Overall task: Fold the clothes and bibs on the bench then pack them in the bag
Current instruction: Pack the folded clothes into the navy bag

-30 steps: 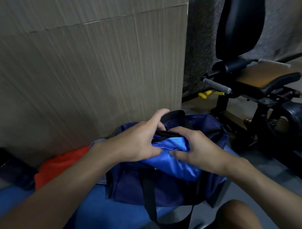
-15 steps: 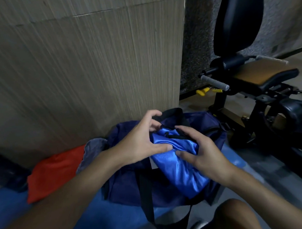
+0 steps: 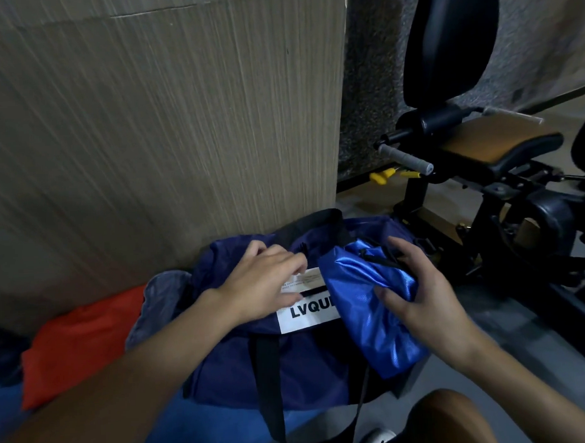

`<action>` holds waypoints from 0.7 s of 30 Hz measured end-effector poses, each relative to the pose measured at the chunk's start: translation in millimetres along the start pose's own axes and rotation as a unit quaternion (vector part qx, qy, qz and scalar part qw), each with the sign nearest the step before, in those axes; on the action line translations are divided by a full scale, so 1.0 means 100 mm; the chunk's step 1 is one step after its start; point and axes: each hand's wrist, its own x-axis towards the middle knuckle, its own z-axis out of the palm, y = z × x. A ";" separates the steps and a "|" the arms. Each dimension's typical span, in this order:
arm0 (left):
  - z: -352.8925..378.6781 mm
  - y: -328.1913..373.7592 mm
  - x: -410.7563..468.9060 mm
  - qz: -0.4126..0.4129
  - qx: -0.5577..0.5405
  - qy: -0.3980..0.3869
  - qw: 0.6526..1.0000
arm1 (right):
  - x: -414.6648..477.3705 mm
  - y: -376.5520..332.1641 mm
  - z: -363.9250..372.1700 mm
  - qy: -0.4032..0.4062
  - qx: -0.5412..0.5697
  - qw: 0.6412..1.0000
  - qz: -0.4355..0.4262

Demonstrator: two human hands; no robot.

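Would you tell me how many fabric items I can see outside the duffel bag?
3: a shiny blue bundle held by the right hand against the duffel bag's front, a grey garment at its left end, an orange cloth beyond that. Others may be hidden inside.

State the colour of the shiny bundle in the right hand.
Bright blue shiny fabric bundle, clearest in head view.
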 end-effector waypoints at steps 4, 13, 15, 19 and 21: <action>0.11 -0.04 0.01 0.014 0.034 0.009 0.999 | -0.01 0.00 -0.02 -0.010 0.013 1.000 0.007; -0.23 -0.25 0.30 -0.044 -0.081 0.174 0.980 | 0.01 -0.10 0.12 -0.019 0.053 0.998 -0.001; -0.24 -0.30 0.32 -0.027 -0.078 0.161 0.984 | 0.03 -0.12 0.23 -0.025 0.066 0.997 0.006; -0.28 -0.35 0.29 -0.024 -0.092 0.102 0.990 | 0.11 -0.08 0.52 -0.010 0.101 0.994 0.034; -0.33 -0.34 0.28 -0.025 -0.106 0.092 0.990 | 0.16 -0.04 0.68 0.008 0.124 0.991 0.053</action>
